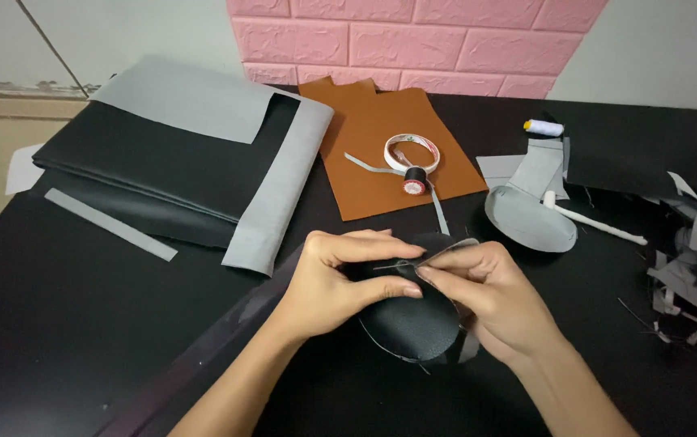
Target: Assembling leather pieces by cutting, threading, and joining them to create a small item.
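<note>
My left hand [336, 279] and my right hand [490, 291] meet over a round black leather piece [413, 324] held just above the black table [57, 324]. The left thumb and fingers pinch the piece's upper left edge. The right fingertips pinch the top edge, where a thin needle and thread [393, 263] stick out to the left. A grey lining shows along the rim of the piece.
A folded black and grey leather sheet [178, 154] lies at the back left. Behind the hands lies a brown leather sheet [389, 146] with a tape roll [412, 151] and a black thread spool [416, 181]. Grey oval piece [531, 220], white tool [595, 218], white spool [544, 127] and scraps [692, 275] at right.
</note>
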